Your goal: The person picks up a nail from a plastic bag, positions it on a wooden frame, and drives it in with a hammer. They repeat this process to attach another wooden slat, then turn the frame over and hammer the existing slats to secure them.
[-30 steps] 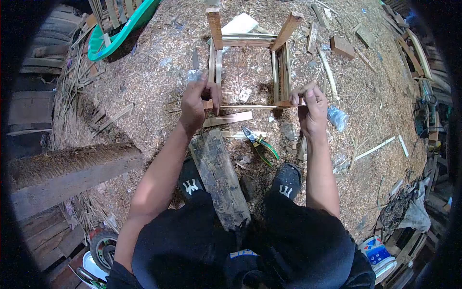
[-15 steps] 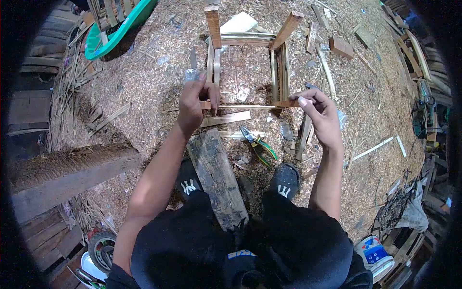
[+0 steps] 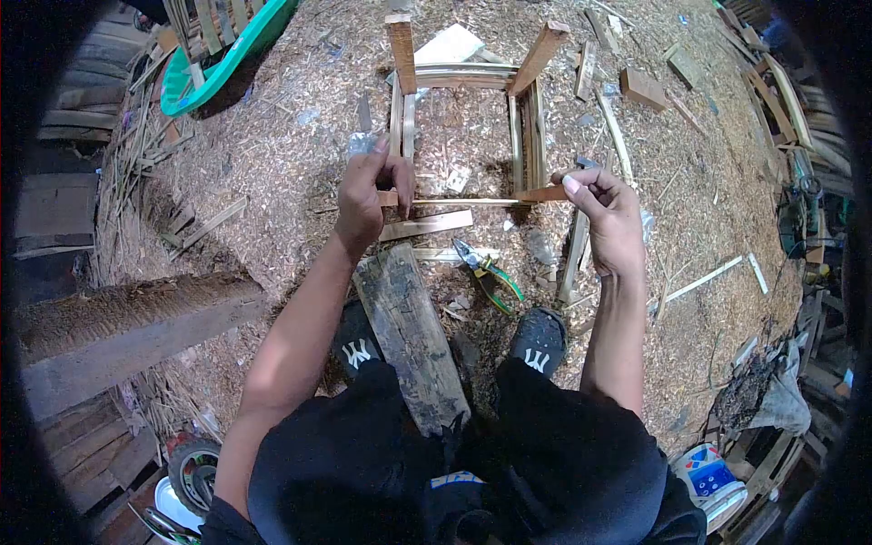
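A wooden frame with upright legs stands on the ground ahead of me. My left hand is closed on the frame's near left leg, whose end shows between the fingers. At the near right corner, my right hand pinches the end of the other near leg between thumb and fingers. A thin strip runs between these two legs. Closer to me lie a loose wooden piece and pliers with green and yellow handles. The head of a hammer shows just behind my right hand.
A thick weathered plank lies between my feet. A heavy beam juts in from the left. At the upper left is a green curved plastic object. A wood block and scraps lie at the upper right, and a white bucket at the lower right.
My right hand has shifted very slightly, and its fingers have changed their pose a little on the leg. My left hand looks unmoved.
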`<state>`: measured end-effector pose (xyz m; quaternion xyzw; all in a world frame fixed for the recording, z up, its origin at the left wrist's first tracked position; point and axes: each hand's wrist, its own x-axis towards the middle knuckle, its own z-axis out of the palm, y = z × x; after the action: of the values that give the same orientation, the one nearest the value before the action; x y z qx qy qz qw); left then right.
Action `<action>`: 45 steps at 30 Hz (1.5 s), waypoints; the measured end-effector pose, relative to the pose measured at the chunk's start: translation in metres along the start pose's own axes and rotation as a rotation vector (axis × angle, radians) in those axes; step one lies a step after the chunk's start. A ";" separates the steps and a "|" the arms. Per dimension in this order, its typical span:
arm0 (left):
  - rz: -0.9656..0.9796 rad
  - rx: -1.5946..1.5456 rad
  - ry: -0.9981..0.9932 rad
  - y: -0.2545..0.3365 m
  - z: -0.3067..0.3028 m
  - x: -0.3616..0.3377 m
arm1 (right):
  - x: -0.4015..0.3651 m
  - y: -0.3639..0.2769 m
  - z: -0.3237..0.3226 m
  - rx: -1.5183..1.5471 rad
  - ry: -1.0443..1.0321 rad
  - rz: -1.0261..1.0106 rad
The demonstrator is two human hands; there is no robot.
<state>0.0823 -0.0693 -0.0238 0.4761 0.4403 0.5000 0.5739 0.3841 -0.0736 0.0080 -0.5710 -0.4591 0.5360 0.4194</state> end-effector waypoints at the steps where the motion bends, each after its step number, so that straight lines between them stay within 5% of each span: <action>1: -0.016 -0.016 0.000 0.000 0.000 0.000 | 0.001 0.002 0.000 0.010 0.000 -0.015; 26: -0.001 -0.014 -0.031 -0.002 -0.002 -0.001 | 0.000 0.002 0.006 0.237 0.027 0.053; 45: -0.034 -0.007 0.006 0.003 0.002 -0.002 | 0.001 0.015 0.008 0.129 0.045 -0.027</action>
<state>0.0837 -0.0708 -0.0202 0.4654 0.4483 0.4930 0.5826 0.3776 -0.0766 -0.0075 -0.5486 -0.4216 0.5458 0.4727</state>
